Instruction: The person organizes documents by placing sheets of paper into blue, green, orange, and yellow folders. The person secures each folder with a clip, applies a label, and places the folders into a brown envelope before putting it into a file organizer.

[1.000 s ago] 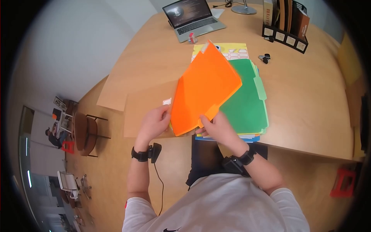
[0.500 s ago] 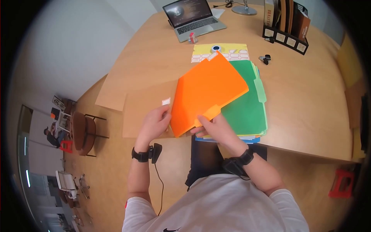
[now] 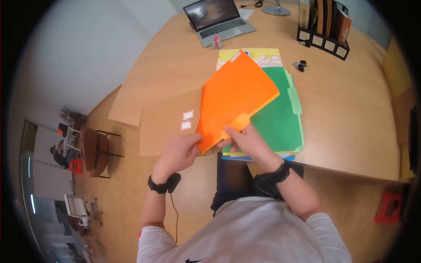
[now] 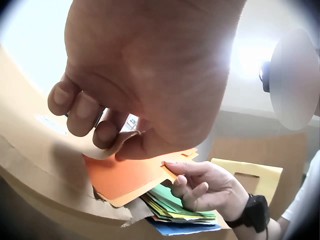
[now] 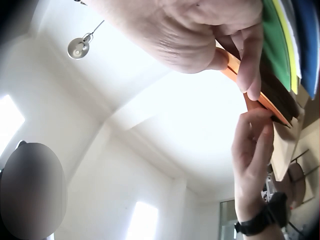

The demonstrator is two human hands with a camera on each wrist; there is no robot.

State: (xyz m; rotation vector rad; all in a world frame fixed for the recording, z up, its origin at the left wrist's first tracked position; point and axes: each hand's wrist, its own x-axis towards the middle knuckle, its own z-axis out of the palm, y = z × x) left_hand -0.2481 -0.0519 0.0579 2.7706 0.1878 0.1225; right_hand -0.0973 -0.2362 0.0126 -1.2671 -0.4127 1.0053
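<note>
An orange file folder [image 3: 239,96] slants across the desk, its left end slipped under the edge of a brown kraft paper envelope [image 3: 166,114]. Two red-bordered white labels [image 3: 187,115] are stuck on the envelope. My right hand [image 3: 247,142] grips the folder by its lower right edge near the tab, thumb on top. At the folder's bottom corner, my left hand [image 3: 177,155] pinches the envelope's edge between thumb and fingers, as the left wrist view shows. Beneath the orange folder lies a stack topped by a green folder [image 3: 280,122].
Behind the folders is a yellow sheet [image 3: 239,53] with label stickers. A black clip [image 3: 300,65] lies to its right. Farther back stand a laptop [image 3: 219,24], a small red-and-white item [image 3: 217,42], a lamp base [image 3: 276,9] and a black book rack [image 3: 323,43].
My left hand has moved down and slightly right along the envelope's edge, uncovering the second label. The orange folder has shifted slightly, its top corner dipping and then rising again. My right hand keeps its grip.
</note>
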